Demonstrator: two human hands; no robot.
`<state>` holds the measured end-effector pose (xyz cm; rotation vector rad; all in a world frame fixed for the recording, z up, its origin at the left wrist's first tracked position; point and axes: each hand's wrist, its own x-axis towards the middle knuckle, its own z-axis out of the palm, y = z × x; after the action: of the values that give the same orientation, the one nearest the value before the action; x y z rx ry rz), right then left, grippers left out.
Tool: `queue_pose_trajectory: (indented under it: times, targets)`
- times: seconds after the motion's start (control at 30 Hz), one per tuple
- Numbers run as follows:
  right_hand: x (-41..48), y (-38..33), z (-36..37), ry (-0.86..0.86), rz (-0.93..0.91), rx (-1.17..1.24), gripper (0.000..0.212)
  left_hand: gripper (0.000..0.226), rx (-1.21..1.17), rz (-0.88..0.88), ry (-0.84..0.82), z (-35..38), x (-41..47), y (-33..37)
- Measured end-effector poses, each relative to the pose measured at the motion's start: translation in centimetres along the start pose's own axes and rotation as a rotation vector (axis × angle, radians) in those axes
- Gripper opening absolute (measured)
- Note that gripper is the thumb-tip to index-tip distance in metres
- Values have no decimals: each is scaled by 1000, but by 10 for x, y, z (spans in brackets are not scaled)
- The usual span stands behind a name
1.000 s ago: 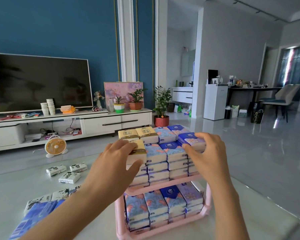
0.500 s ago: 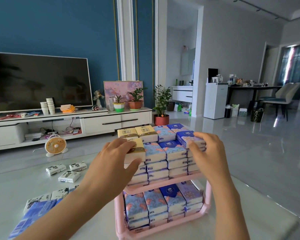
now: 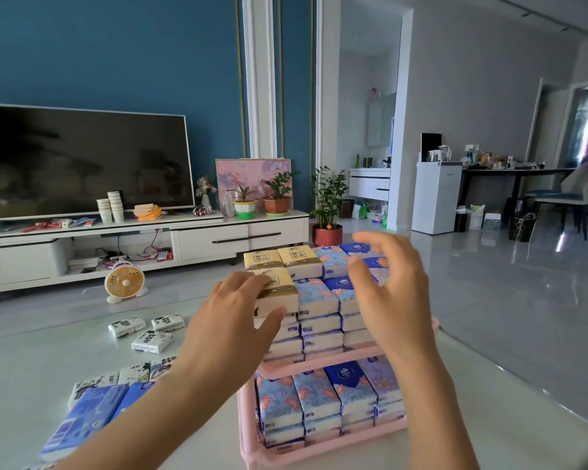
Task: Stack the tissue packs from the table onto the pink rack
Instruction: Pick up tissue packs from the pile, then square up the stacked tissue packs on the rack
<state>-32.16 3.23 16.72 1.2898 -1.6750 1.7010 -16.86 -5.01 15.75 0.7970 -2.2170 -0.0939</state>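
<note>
The left hand (image 3: 231,320) pinches a yellow pack (image 3: 280,293) atop the rack (image 3: 248,435), thumb in front. The right hand (image 3: 391,300) hovers over blue packs (image 3: 340,283), fingers loosely curled, empty.

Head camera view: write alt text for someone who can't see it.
A person's left hand grips a yellow tissue pack atop the stacks on a pink rack, while the right hand hovers open above blue packs beside it. More tissue packs lie on the white table to the left.
</note>
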Motion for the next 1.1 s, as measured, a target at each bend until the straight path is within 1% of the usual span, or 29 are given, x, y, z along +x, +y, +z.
queue_pose_trajectory:
  times: [0.13, 0.2, 0.3, 0.43, 0.57, 0.67, 0.73, 0.83, 0.9, 0.93, 1.0, 1.07, 1.1]
  targets:
    - [-6, -6, 12, -130, -12, 39, 24, 52, -34, -17, 16, 2, 0, 2]
    - [-8, -6, 15, -184, 2, 36, 19, 58, -76, -43, 20, 3, -1, 2]
    - [-11, -7, 19, -230, 12, 35, 21, 69, -169, -108, 16, 5, -2, 0]
    - [-16, -11, 21, -316, 21, 47, 20, 71, -275, -188, -5, 7, -3, -3]
    - [-20, -17, 21, -337, 24, 60, 20, 81, -345, -239, -29, 7, -5, -4]
    - [-23, -30, 22, -326, -11, 85, 20, 89, -366, -285, -31, -2, -15, -12]
    - [-30, -47, 26, -366, -36, 165, 19, 84, -323, -315, -20, -13, -35, -26]
    - [-50, -74, 43, -524, -52, 310, 16, 59, -220, -369, -11, -37, -84, -56]
    - [-70, -89, 64, -685, -29, 372, 14, 52, -119, -373, -59, -57, -127, -83]
    - [-82, -95, 75, -780, 11, 431, 14, 47, -71, -372, -79, -68, -147, -97]
    - [-108, -109, 96, -1000, 185, 626, 15, 25, 30, -432, -87, -93, -187, -127]
    - [-135, -121, 115, -1191, 353, 747, 17, 25, 175, -419, -37, -118, -223, -153]
    - [-149, -125, 125, -1244, 370, 737, 16, 26, 213, -431, -13, -130, -239, -165]
